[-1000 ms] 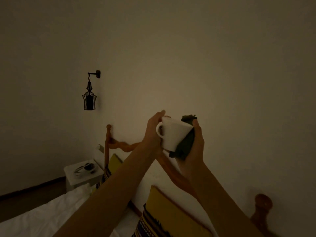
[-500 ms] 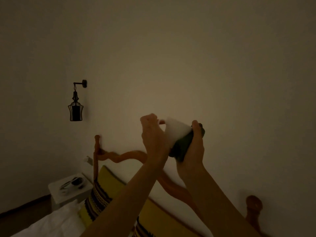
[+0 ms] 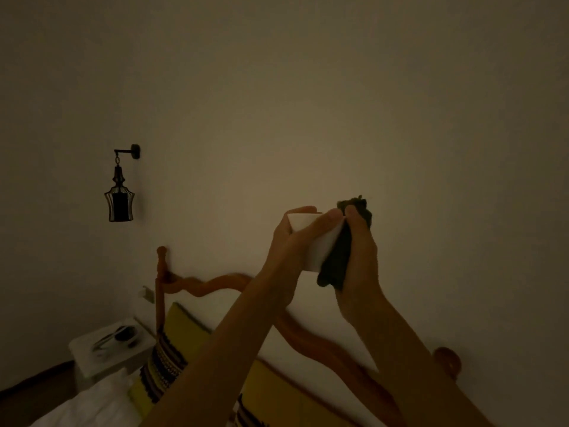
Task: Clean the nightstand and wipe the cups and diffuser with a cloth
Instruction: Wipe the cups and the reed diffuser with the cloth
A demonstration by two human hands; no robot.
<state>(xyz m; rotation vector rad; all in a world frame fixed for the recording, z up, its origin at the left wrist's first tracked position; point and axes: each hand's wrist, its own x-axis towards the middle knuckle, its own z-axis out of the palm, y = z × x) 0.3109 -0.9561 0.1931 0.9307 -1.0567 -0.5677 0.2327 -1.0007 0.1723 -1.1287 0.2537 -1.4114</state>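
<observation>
A person's left hand [image 3: 292, 238] wraps a white cup [image 3: 320, 241] held up before the bare wall, while the right hand [image 3: 358, 251] clamps a dark cloth [image 3: 338, 260] against its side (no legible markings anywhere). The white nightstand [image 3: 92, 362] stands far left beside the bed [image 3: 92, 405].

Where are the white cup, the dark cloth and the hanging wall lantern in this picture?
white cup [image 3: 320, 248], head view, on its bare side wall between the two hands.
dark cloth [image 3: 337, 266], head view, on the fold pressed against the cup.
wall lantern [image 3: 119, 204], head view, on its dark body below the chain.
</observation>
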